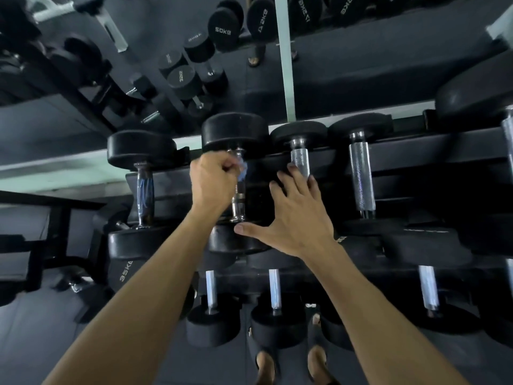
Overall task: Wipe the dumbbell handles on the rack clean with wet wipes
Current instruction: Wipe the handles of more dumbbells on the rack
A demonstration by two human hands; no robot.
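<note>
Left hand [215,177] clenched around blue wet wipe [243,172] on far end of dumbbell handle [238,195], upper rack [416,151] row. Right hand [298,215] released, fingers spread, resting on near weight head [236,240], just right of handle.

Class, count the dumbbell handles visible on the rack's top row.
5: far-left handle, the one the left hand wipes, one at the right hand's fingertips, next right, one cut off at the frame edge.

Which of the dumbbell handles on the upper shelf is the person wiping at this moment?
The second handle from the left: the left hand grips it with a blue wipe. Other handles are bare.
</note>
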